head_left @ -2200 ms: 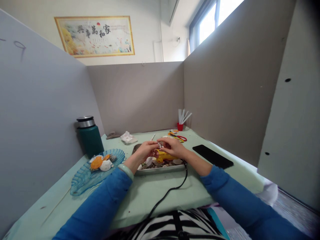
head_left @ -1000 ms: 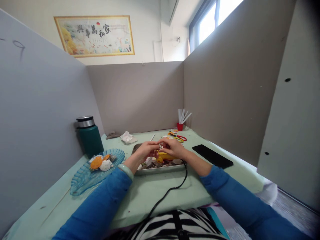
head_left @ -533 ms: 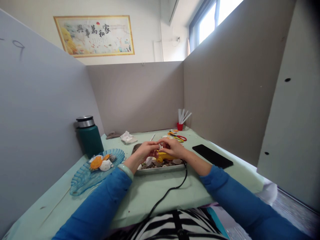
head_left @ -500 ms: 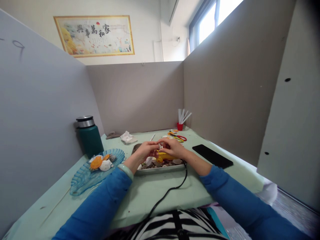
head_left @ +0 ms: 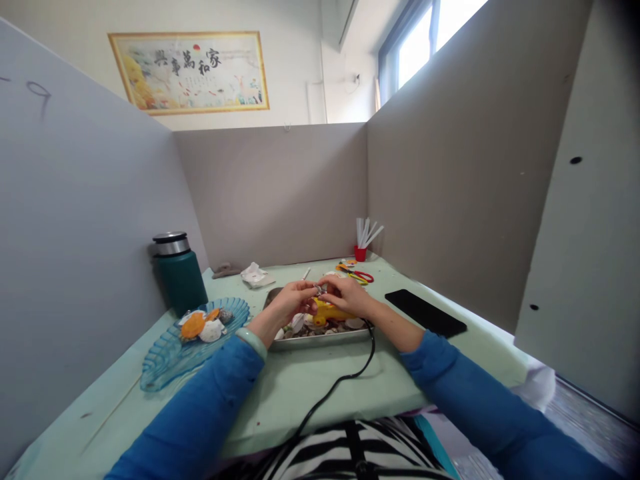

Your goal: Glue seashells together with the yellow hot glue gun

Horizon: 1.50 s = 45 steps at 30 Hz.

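Observation:
Both of my hands meet above a metal tray (head_left: pixel 320 341) of shells and small stones. Between their fingertips is a small whitish shell-like piece (head_left: pixel 320 291), too small to make out fully. My left hand (head_left: pixel 293 301) pinches it from the left, fingers closed. My right hand (head_left: pixel 345 295) has thumb and fingers closed on its other side. Under the right hand a yellow glue gun (head_left: pixel 327 312) lies in the tray, partly hidden, with a black cord (head_left: pixel 345 377) running toward me.
A blue shell-shaped dish (head_left: pixel 170 363) with orange and white shells stands left, before a green bottle (head_left: pixel 180 277). Crumpled tissue (head_left: pixel 255 275), scissors (head_left: pixel 357 274) and a red cup (head_left: pixel 360 253) of white sticks are behind. A black phone-like slab (head_left: pixel 425 312) lies right. Partitions enclose three sides.
The small piece has turned slightly between my fingertips, and my right fingers have shifted a little. The tray, glue gun and other things stay where they were.

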Each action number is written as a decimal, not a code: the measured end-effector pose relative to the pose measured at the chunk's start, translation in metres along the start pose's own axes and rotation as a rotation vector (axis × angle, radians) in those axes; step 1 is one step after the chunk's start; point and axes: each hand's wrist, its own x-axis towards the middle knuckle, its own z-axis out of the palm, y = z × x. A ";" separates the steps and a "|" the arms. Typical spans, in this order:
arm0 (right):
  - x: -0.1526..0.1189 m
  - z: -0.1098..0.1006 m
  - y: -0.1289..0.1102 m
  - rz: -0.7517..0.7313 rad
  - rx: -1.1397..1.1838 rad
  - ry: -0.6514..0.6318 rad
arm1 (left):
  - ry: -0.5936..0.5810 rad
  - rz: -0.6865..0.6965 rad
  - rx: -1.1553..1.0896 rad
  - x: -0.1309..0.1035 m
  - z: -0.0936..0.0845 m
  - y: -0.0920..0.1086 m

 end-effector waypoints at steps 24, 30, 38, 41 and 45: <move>0.000 0.003 0.002 0.031 -0.089 0.029 | 0.128 0.046 0.149 -0.001 0.006 0.001; 0.000 0.002 0.002 -0.002 -0.081 0.000 | 0.089 0.049 0.118 -0.002 0.005 -0.001; 0.001 0.001 0.000 0.006 -0.091 0.012 | 0.097 0.039 0.132 -0.001 0.004 -0.001; 0.001 0.000 -0.001 0.036 -0.090 0.024 | 0.116 0.053 0.122 0.001 0.003 -0.002; 0.001 0.002 0.001 0.060 -0.099 0.039 | 0.133 0.084 0.152 0.001 0.004 -0.002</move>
